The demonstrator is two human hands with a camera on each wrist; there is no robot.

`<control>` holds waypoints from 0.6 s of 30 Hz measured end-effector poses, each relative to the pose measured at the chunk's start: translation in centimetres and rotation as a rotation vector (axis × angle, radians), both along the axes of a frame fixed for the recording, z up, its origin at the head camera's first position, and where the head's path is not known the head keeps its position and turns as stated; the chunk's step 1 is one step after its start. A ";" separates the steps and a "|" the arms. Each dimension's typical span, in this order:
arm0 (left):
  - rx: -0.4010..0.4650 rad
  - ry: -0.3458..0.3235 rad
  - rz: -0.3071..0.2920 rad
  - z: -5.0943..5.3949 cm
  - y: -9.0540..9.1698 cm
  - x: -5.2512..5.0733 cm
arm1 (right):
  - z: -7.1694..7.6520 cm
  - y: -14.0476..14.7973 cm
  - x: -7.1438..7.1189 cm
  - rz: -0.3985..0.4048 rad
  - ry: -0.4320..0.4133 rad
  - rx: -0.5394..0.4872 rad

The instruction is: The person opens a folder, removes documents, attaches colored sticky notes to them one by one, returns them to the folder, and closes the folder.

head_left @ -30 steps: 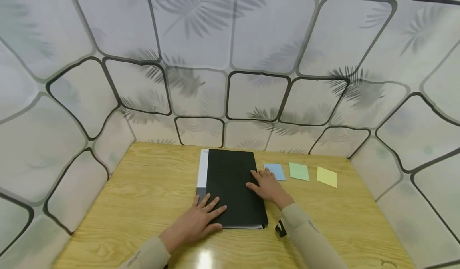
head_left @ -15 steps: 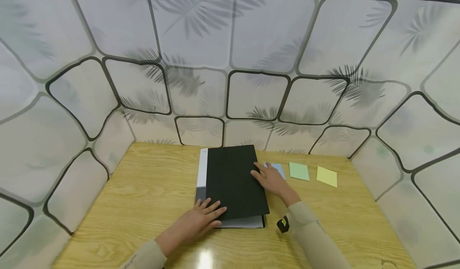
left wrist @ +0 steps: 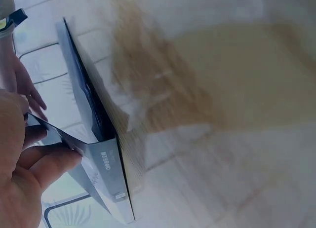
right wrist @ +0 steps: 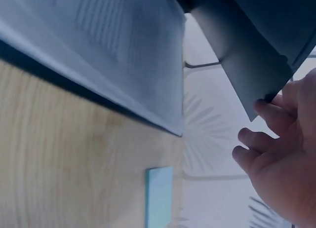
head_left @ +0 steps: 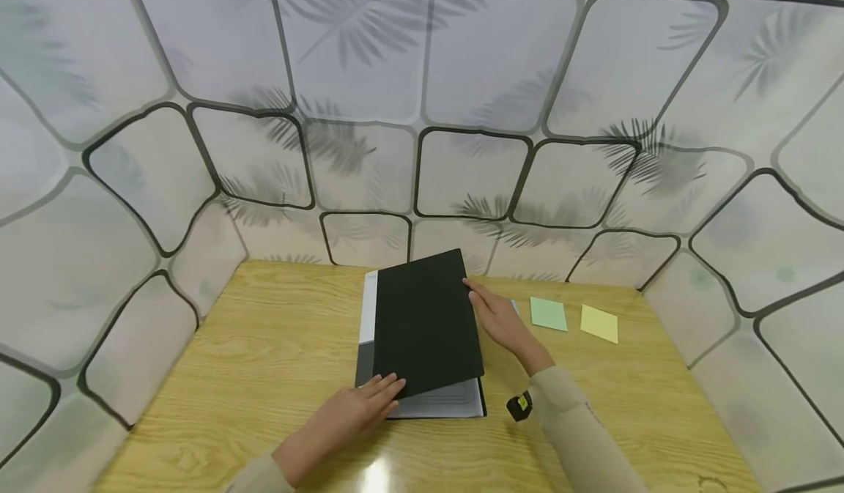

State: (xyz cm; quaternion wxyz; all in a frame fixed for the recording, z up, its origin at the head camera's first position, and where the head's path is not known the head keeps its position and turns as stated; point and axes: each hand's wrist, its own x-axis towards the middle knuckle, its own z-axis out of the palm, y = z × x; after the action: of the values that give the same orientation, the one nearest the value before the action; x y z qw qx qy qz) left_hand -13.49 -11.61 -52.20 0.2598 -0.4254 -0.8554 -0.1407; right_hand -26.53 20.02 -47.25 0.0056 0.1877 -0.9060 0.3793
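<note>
A black folder [head_left: 425, 324] with a white and grey spine [head_left: 368, 306] lies on the wooden table, its front cover tilted up on the right side. Printed pages [head_left: 448, 399] in clear sleeves show beneath the cover. My left hand [head_left: 356, 410] pinches the cover's bottom edge near the spine; the left wrist view shows thumb and fingers around that edge. At the cover's right edge, my right hand [head_left: 504, 324] holds it up, fingertips under it in the right wrist view. A blue sticky note pad [right wrist: 159, 198] is mostly hidden behind the right hand in the head view.
Right of the folder, a green sticky note pad [head_left: 549, 313] and a yellow one [head_left: 599, 324] lie in a row. Patterned curtain-like walls [head_left: 369, 171] enclose the table [head_left: 277, 332] at the back and both sides. A black device [head_left: 519, 406] sits at the right wrist.
The cover has risen from lying flat to tilted, uncovering the pages at the bottom. My right hand has moved up with its edge; my left hand has shifted slightly down and left.
</note>
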 end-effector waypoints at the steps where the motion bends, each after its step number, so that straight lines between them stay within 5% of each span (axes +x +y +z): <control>1: 0.029 0.023 -0.004 0.0 0.0 0.1 | 0.2 -0.1 0.0 0.004 0.002 -0.015; 6: 0.198 0.111 -0.036 -0.5 -0.2 0.4 | 1.2 -0.8 0.1 0.018 0.026 -0.052; 12: 0.335 0.057 -0.076 -0.9 -0.6 0.6 | 2.4 -1.8 0.3 0.017 0.011 -0.075; 18: 0.378 0.038 -0.072 -1.2 -1.1 0.6 | 3.3 -2.7 0.4 0.034 -0.003 -0.082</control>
State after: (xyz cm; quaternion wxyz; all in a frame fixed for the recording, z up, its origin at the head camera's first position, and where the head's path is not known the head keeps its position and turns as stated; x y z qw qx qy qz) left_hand -12.87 -12.75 -53.35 0.3459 -0.4019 -0.7929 -0.3001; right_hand -26.13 17.28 -43.94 0.0056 0.2023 -0.8863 0.4165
